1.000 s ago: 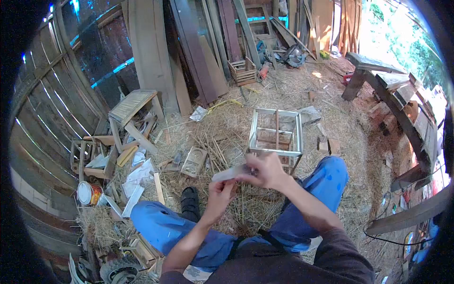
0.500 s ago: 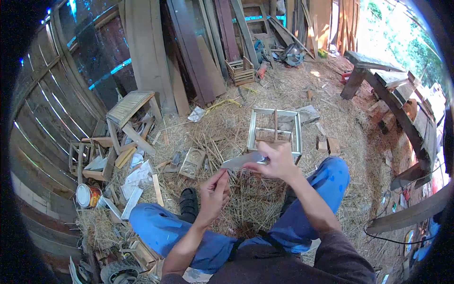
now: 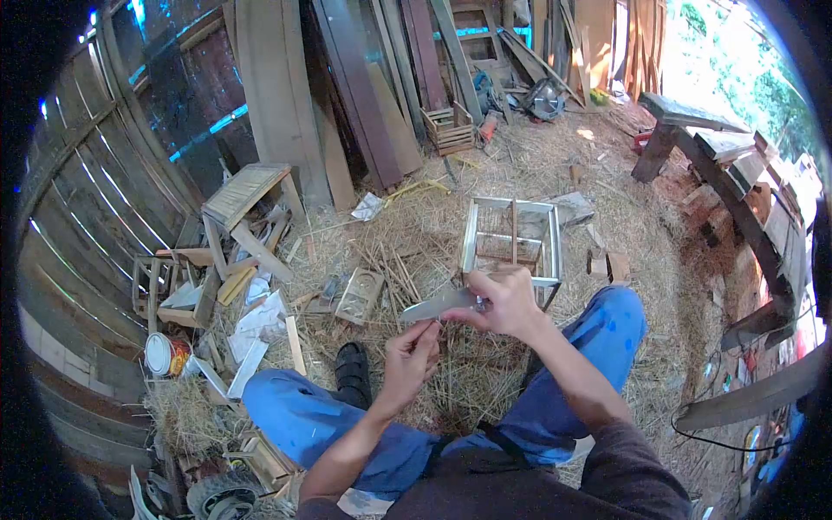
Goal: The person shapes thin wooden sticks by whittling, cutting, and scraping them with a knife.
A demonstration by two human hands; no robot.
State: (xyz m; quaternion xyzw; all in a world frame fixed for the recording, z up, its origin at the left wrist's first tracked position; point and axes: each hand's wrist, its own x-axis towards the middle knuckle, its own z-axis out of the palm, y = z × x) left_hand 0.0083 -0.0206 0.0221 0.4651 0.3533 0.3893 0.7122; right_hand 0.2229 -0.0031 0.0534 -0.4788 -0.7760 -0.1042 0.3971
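Observation:
My right hand (image 3: 505,303) is closed round a knife, its handle mostly hidden in the fist. The broad, pale knife blade (image 3: 436,306) points left, just above my left fingertips. With thumb and fingers pinched together, my left hand (image 3: 411,360) is right below the blade, almost touching my right thumb. Whatever small piece lies in that pinch is too tiny to make out. Just beyond my right hand, a small wooden frame (image 3: 469,238) with a crossbar stands on the straw-covered floor.
A small wooden stool (image 3: 247,192) stands at the left among offcuts. A carved wooden block (image 3: 360,296) lies ahead of my left foot. Farther back are a slatted crate (image 3: 449,130) and a circular saw (image 3: 546,100). A heavy wooden bench (image 3: 724,186) runs along the right.
My left hand has shifted right, bringing its fingertips under the blade near my right thumb. The knife has tilted slightly, and the whole view has shifted a little.

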